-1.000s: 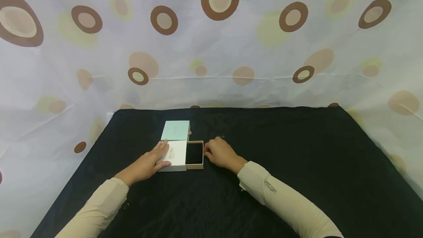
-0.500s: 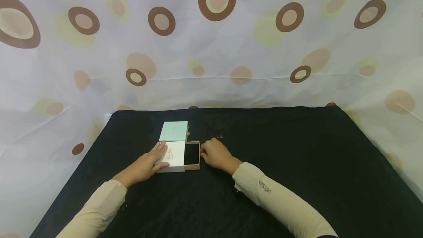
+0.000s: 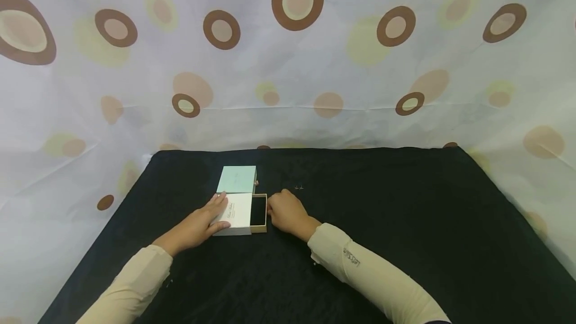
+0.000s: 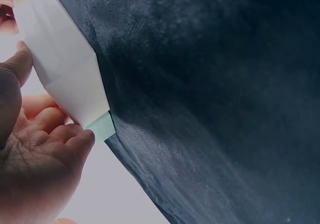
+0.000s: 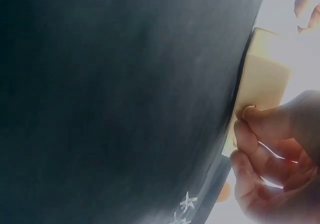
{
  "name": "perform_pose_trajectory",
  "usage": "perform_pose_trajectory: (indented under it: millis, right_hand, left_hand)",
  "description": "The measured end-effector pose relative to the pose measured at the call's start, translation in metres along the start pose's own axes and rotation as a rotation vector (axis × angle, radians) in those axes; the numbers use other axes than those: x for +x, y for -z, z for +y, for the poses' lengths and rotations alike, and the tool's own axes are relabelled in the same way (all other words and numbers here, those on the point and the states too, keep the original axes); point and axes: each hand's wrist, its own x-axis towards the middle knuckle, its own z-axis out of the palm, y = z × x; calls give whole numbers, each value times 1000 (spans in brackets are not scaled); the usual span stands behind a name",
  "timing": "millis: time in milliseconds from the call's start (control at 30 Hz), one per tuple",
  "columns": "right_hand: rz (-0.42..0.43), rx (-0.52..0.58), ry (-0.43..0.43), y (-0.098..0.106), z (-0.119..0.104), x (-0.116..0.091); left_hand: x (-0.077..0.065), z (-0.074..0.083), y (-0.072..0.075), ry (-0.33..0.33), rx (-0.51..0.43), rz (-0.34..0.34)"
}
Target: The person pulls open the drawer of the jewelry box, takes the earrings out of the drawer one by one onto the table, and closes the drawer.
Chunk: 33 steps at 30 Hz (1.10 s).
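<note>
A white gift box sleeve [image 3: 240, 209] with printed lettering lies on the black cloth. My left hand [image 3: 208, 216] holds its left part, fingers over the top and thumb at the near edge. From the sleeve's right end juts a drawer [image 3: 258, 210] with a black lining and a pale tan rim. At the drawer's end wall [image 5: 267, 78] my right hand [image 3: 288, 211] has its fingers curled, thumb and index finger pinching at the end; a small pale bit shows by the thumb tip. What they pinch is mostly hidden.
A mint-green box [image 3: 237, 179] with a small pink tab stands directly behind the white one. Two small star-shaped pieces [image 3: 299, 187] lie on the black cloth [image 3: 382, 214] beyond the right hand. A patterned curtain [image 3: 333, 54] hangs at the back.
The drawer has slid left, further into the sleeve, with my right hand moving along at its end. My left hand stays on the sleeve. The two star pieces now show fully.
</note>
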Motion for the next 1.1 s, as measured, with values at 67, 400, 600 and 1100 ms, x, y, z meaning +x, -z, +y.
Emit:
perform_pose_trajectory:
  millis: [67,400,600,1100]
  right_hand:
    - [1,-2,-4,-1,-2,1]
    - [-29,41,-27,-3,-6,8]
    - [-26,71,-25,-4,-6,10]
    - [-58,106,-48,-10,-12,18]
  left_hand:
    - [0,0,0,2,0,0]
    - [1,1,0,-3,7,9]
    - [2,3,1,7,4,6]
    - [3,5,-1,26,-1,-6]
